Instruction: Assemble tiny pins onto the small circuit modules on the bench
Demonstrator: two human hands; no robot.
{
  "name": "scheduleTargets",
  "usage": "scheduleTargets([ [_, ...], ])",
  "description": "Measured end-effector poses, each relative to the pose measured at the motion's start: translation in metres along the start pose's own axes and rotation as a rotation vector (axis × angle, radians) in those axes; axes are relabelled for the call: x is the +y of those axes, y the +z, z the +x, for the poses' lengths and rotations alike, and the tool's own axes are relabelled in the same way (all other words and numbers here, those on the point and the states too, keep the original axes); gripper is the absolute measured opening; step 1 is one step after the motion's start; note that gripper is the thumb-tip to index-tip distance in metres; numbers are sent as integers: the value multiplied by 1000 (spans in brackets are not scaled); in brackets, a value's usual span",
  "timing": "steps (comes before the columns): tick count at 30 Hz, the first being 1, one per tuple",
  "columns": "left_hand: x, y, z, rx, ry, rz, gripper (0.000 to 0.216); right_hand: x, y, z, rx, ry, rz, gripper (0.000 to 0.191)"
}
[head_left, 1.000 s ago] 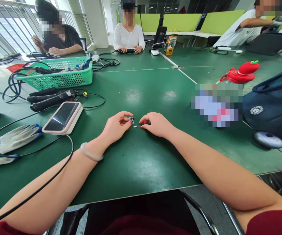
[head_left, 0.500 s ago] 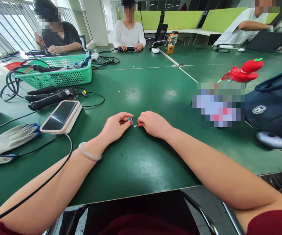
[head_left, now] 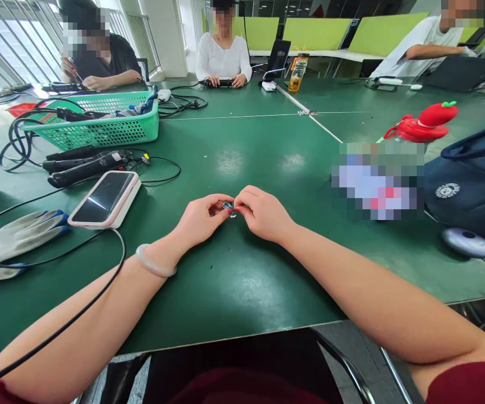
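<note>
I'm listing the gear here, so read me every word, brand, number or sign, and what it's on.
Nothing is readable.
Gloves: blue lettering, too blurred.
Navy bag: round white emblem, any lettering too small.
Black handheld device: pale label, too small.
Small held part: too small to read.

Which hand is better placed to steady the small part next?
Probably the left hand: it pinches the small part from the left. The right hand is at its right edge; whether it grips anything is unclear.
</note>
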State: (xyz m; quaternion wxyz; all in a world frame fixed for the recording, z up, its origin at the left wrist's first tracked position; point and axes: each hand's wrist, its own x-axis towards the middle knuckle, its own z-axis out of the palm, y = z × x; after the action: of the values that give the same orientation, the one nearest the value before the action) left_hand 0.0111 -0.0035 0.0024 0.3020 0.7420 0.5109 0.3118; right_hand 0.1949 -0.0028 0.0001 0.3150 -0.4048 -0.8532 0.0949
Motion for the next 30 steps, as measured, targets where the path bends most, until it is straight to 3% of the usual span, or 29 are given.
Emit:
scheduleTargets([
  [15, -1, 2, 4, -70, -39, -226, 36, -3, 1, -1, 4, -91, -107, 16],
  [20, -4, 2, 4, -36, -48, -181, 35, 4, -7, -1, 24, -6, -38, 22],
  [25, -6, 1, 3, 29, -67, -90, 33, 13, -5, -1, -135, 147, -93, 8],
  [30, -9, 1, 5, 52, -100, -68, 31, 12, 6, 1, -195, 126, -122, 9],
])
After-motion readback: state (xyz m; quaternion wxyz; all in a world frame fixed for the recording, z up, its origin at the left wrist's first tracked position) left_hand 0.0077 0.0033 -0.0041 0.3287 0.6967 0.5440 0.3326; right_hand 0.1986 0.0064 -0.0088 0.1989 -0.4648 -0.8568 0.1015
